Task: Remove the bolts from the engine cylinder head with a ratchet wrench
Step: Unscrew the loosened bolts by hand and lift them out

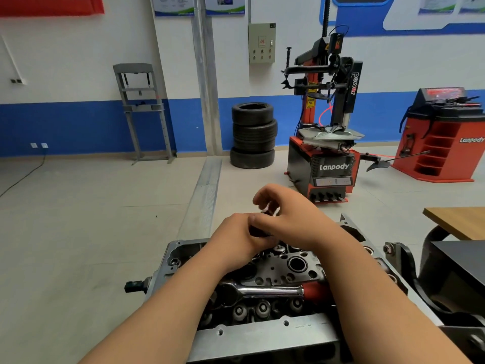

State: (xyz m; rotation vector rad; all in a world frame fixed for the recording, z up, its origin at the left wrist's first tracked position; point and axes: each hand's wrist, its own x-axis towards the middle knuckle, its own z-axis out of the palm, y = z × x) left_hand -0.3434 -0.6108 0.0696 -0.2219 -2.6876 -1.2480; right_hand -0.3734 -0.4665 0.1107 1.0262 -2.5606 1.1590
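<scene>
I see the cylinder head filling the lower middle of my view, bare metal, mounted on a dark stand, with a wooden table corner just to its right. The ratchet wrench lies flat across the head's top, chrome head pointing left, red handle running right under my right forearm; neither hand touches it. Both hands meet above the far end of the head. My left hand has its grip curled shut around a small dark object, too hidden for me to name. My right hand bends over it, fingertips pinching the object's top end. Whether it is a bolt, I cannot tell.
</scene>
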